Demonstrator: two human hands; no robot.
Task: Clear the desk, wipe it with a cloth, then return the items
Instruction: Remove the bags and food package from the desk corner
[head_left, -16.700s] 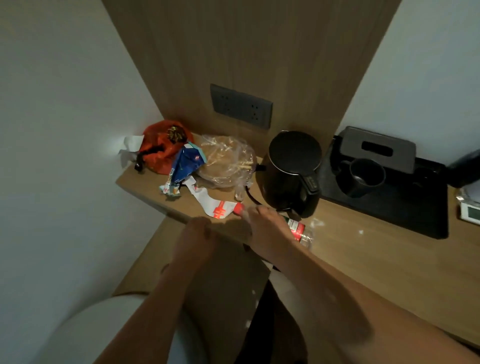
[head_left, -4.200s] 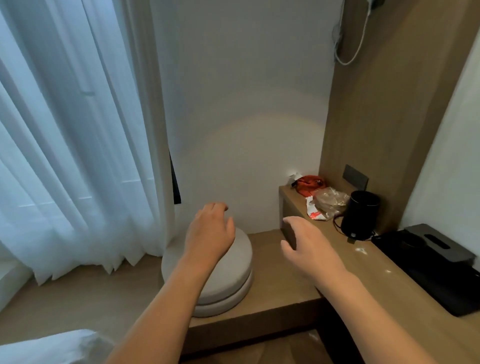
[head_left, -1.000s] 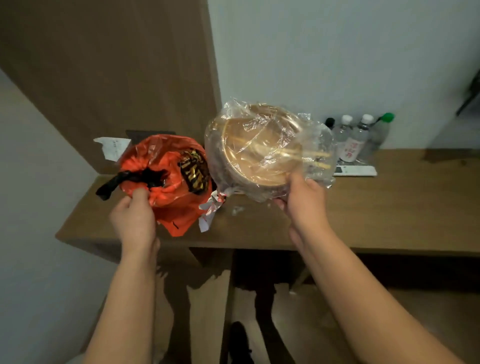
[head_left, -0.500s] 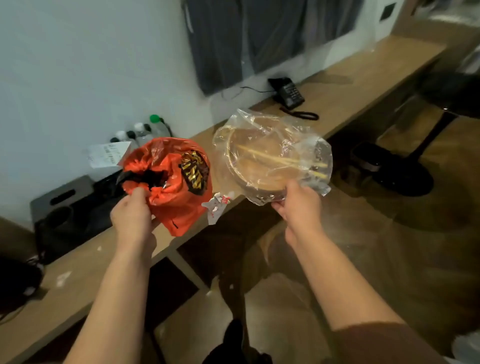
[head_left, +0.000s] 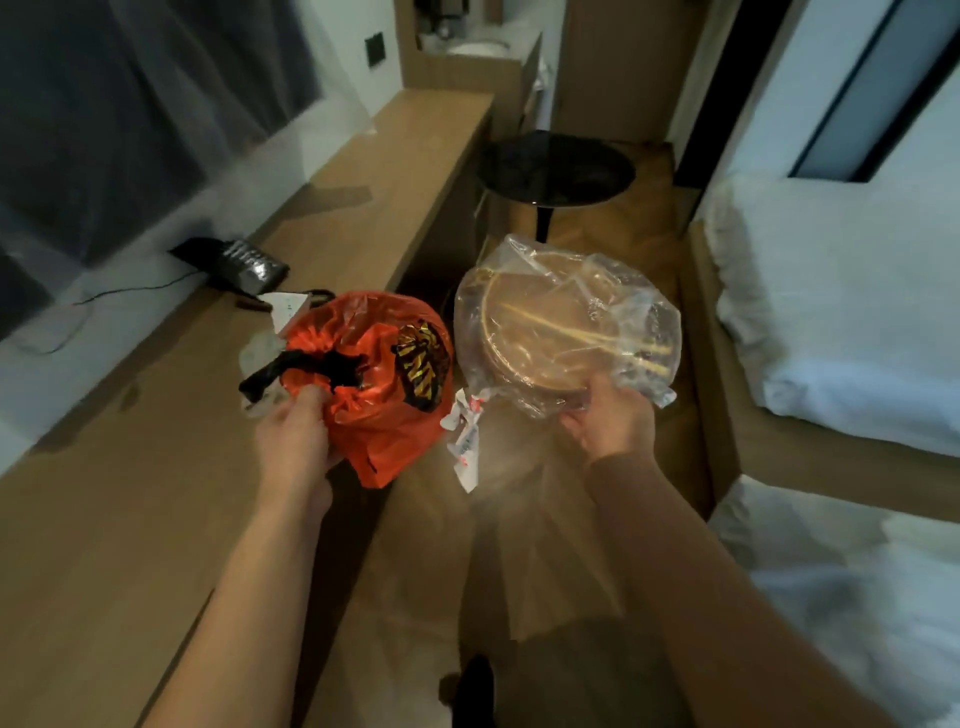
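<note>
My left hand (head_left: 293, 441) grips the tied neck of an orange plastic bag (head_left: 379, 364) with a black tie and a gold-and-black logo. A white receipt (head_left: 285, 307) sticks out behind the bag. My right hand (head_left: 610, 421) holds a clear plastic bag (head_left: 566, 322) by its lower edge; inside are a brown round bowl and wooden chopsticks. A crumpled white-and-red wrapper (head_left: 464, 436) dangles below and between the two bags. Both bags are carried in the air, the orange one above the edge of the long wooden desk (head_left: 156, 467), the clear one over the floor.
A black desk phone (head_left: 234, 262) with its cord sits on the desk by the wall. A round black table (head_left: 556, 166) stands ahead in the aisle. White bedding (head_left: 841, 312) fills the right side. A wooden floor strip runs between desk and beds.
I have turned further right while carrying both bags; the view now runs down the aisle between desk and beds. The grip of both hands is unchanged.
</note>
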